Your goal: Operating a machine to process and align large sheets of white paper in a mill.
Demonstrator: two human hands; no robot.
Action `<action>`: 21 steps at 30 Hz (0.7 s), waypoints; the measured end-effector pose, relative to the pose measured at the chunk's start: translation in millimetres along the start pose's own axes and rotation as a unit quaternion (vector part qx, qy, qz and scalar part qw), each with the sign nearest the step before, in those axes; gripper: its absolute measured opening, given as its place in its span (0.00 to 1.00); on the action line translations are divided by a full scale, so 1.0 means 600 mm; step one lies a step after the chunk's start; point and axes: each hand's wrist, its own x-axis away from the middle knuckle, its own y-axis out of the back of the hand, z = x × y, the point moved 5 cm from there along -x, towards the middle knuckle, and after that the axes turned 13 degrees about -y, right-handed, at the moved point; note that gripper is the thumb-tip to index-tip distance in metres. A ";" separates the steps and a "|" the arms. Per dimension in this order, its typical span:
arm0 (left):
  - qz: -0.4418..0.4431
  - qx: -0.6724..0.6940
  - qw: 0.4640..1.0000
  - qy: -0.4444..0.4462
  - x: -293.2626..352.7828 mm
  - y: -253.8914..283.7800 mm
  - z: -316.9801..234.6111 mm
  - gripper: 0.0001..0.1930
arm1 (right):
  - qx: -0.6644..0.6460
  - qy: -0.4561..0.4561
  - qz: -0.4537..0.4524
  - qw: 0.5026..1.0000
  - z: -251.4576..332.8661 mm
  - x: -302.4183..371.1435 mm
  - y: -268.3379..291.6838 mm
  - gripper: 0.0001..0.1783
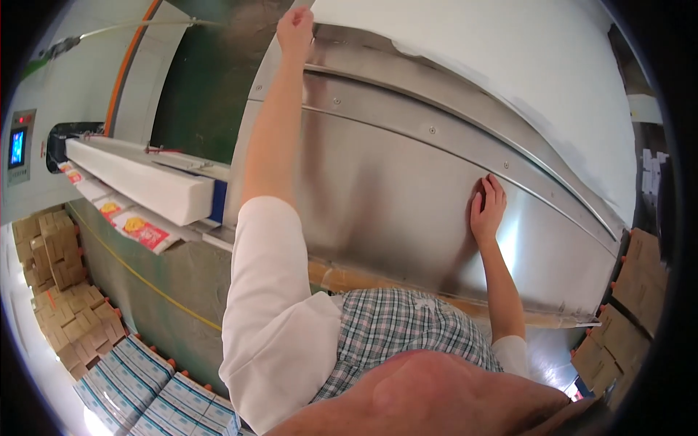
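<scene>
My left hand (295, 27) is stretched far forward, its fingers curled closed beside the left corner of a wide white sheet (509, 51). What those fingers hold, if anything, I cannot make out. The sheet has a loose, wavy front edge and lies at the far end of a sloping bare metal panel (385, 189). A raised metal bar (465, 101) runs across the panel just in front of the sheet. Lower on the right, my right hand (489, 207) rests on the metal with its fingers extended, holding nothing.
At left, a long white block (145, 178) lies in a narrow channel, with printed packages (134, 225) beside it. A machine cabinet with a lit screen (17, 147) stands beyond. Cardboard boxes (87, 327) and blue-white packs (127, 385) are stacked lower left; more cartons (625, 309) at right.
</scene>
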 end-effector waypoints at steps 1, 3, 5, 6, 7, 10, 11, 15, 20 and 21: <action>-0.032 0.084 0.995 0.035 -0.023 -0.008 0.038 0.11 | -0.003 -0.001 0.006 1.000 0.005 -0.001 -0.003 0.19; -0.060 0.174 0.980 0.072 -0.038 -0.035 0.069 0.11 | 0.001 -0.007 0.011 1.000 0.007 -0.002 -0.003 0.19; -0.047 0.272 0.939 0.204 -0.027 -0.100 0.071 0.12 | 0.026 -0.022 0.015 0.999 -0.008 -0.001 0.006 0.19; -0.017 0.263 0.937 0.228 -0.026 -0.120 0.063 0.14 | 0.035 -0.029 0.014 0.999 -0.016 -0.002 0.009 0.19; -0.015 0.263 0.937 0.229 -0.033 -0.115 0.070 0.14 | 0.036 -0.032 0.018 0.999 -0.014 -0.002 0.007 0.20; 0.028 0.308 0.931 0.194 -0.051 -0.107 0.079 0.14 | 0.037 -0.035 0.022 0.998 -0.005 -0.005 0.004 0.20; 0.028 0.307 0.932 0.193 -0.054 -0.101 0.091 0.14 | 0.036 -0.033 0.019 0.999 -0.001 -0.007 0.003 0.20; 0.040 0.274 0.930 0.243 -0.050 -0.088 0.109 0.12 | 0.033 -0.035 0.022 0.999 0.001 -0.009 -0.005 0.20; 0.038 0.298 0.924 0.236 -0.024 -0.086 0.043 0.09 | 0.052 -0.037 0.023 0.998 -0.004 -0.008 -0.002 0.20; 0.038 0.299 0.916 0.263 -0.019 -0.079 0.047 0.08 | 0.052 -0.036 0.021 0.998 -0.002 -0.007 -0.001 0.20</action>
